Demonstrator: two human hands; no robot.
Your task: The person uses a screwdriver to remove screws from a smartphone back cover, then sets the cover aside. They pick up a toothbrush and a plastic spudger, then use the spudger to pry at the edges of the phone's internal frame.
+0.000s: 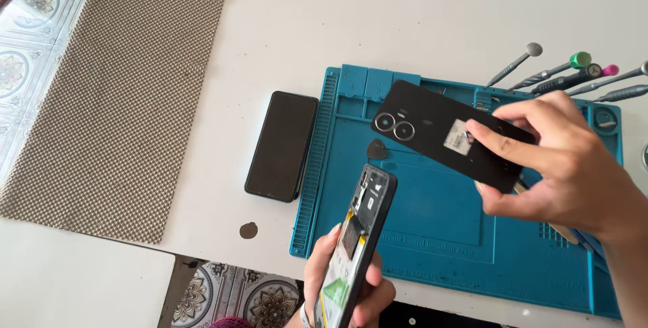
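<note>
My right hand [563,166] grips a black phone back cover [425,129] with two camera holes and a small white sticker, held above the blue repair mat [439,233]. My left hand [344,281] holds the opened phone body [358,240] tilted on edge, its inner parts and a green patch showing. The two pieces are apart.
A second black phone [282,146] lies screen-up on the white table left of the mat. Several screwdrivers and metal tools [574,75] lie at the mat's far right corner. A dark pick [377,149] rests on the mat, a dark disc [248,230] on the table. A woven brown mat [121,92] lies far left.
</note>
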